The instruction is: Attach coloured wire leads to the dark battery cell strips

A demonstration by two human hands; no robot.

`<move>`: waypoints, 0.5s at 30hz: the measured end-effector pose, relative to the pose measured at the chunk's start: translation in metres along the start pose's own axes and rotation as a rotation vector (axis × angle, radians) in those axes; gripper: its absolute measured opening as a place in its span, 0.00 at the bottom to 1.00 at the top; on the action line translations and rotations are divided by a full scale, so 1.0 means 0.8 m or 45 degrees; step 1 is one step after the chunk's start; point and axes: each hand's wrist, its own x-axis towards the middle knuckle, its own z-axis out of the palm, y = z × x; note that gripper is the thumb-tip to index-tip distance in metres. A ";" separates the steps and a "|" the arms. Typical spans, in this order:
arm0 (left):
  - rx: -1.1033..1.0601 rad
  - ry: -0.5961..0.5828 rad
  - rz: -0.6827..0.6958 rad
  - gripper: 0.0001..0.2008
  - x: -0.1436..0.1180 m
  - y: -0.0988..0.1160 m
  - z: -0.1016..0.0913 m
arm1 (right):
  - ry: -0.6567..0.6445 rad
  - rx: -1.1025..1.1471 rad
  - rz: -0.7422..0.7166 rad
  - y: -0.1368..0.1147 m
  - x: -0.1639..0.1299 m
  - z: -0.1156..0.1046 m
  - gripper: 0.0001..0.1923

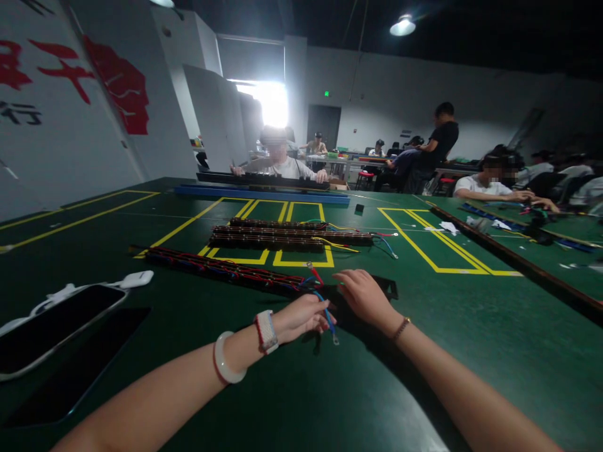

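A long black bar (226,270) with red and blue wiring along it lies slantwise on the green table. At its near end a blue wire (326,307) with a metal ring terminal passes between the fingers of my left hand (306,314), which is closed on it. A red wire (316,275) with a ring terminal sticks up just behind. My right hand (365,294) curls over the dark area beyond the bar's end; its fingertips are partly hidden, and what they hold cannot be made out. A black flat piece (389,287) shows behind it.
Several wired bars (273,237) lie together inside yellow tape marks. Two phone-like devices (61,320) rest at the left. A long dark bar (513,260) crosses the right side. Across the table, a person (285,164) handles a black bar (264,180) above a blue one.
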 end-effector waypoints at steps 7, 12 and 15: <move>0.610 0.137 -0.114 0.19 -0.005 0.019 -0.011 | -0.107 -0.047 -0.083 0.014 -0.008 0.019 0.14; 0.972 0.056 -0.123 0.21 -0.010 0.035 -0.021 | -0.137 -0.045 -0.066 0.010 -0.007 0.016 0.15; 0.969 -0.015 -0.107 0.23 -0.008 0.036 -0.027 | -0.145 -0.034 -0.056 0.010 -0.007 0.017 0.15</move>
